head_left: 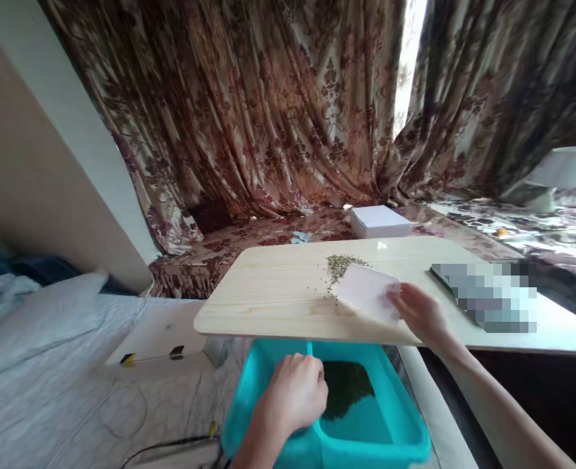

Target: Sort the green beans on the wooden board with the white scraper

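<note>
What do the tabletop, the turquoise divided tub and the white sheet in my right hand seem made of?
Tabletop: likely wood or laminate, satin-looking, with pale streaky grain. Tub: probably smooth plastic, from its even colour and moulded divider. Sheet: matte, thin and flat; card or plastic, I can't tell.

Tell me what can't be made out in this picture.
All in the head view:
Left hand: what its fingertips hold, if anything, is hidden behind the hand itself.
Item on the pale board: obscured by pixel blocks.
Green bits: too small to identify; the white sheet may cover some.
Board's near right corner: cut off by the right edge.
</note>
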`<act>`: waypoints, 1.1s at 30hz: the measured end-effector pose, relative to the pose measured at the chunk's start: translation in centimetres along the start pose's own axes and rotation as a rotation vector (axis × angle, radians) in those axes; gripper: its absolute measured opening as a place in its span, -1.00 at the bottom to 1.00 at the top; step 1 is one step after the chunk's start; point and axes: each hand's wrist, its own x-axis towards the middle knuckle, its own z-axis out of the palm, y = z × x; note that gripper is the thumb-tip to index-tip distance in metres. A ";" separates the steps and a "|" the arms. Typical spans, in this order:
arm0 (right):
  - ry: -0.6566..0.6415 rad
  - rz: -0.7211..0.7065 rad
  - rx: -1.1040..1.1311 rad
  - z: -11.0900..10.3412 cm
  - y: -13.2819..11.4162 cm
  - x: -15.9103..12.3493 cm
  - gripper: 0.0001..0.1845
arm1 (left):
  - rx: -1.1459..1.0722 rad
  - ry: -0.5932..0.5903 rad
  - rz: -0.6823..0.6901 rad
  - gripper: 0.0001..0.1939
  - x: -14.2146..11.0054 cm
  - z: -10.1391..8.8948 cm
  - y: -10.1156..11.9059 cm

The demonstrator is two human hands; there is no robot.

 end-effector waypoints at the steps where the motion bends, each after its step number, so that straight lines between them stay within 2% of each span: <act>1: 0.000 0.006 0.012 0.0 0.0 -0.2 -0.62 | -0.002 0.001 0.001 -0.63 -0.1 0.0 0.0; 7: 0.003 0.013 0.041 -0.2 0.6 -0.6 -0.65 | -0.011 0.006 0.010 -0.64 -0.4 -0.1 0.3; 11: -0.036 -0.011 0.034 -0.5 1.1 -0.3 -0.68 | -0.016 0.011 0.012 -0.64 -0.3 -0.3 0.4; 15: -0.016 -0.025 0.033 -0.3 1.2 0.3 -0.69 | -0.016 0.019 0.009 -0.64 -0.2 -0.2 0.4; 20: -0.085 -0.025 0.041 0.1 0.6 0.2 -0.73 | -0.020 0.016 0.006 -0.64 -0.3 -0.2 0.3; 27: -0.077 -0.019 0.062 -0.2 -0.2 -0.2 -0.65 | -0.024 0.015 0.004 -0.64 -0.4 -0.5 0.2; 33: -0.114 -0.014 0.098 0.7 -0.1 -0.5 -0.61 | -0.021 0.013 0.004 -0.63 -0.5 -0.5 0.2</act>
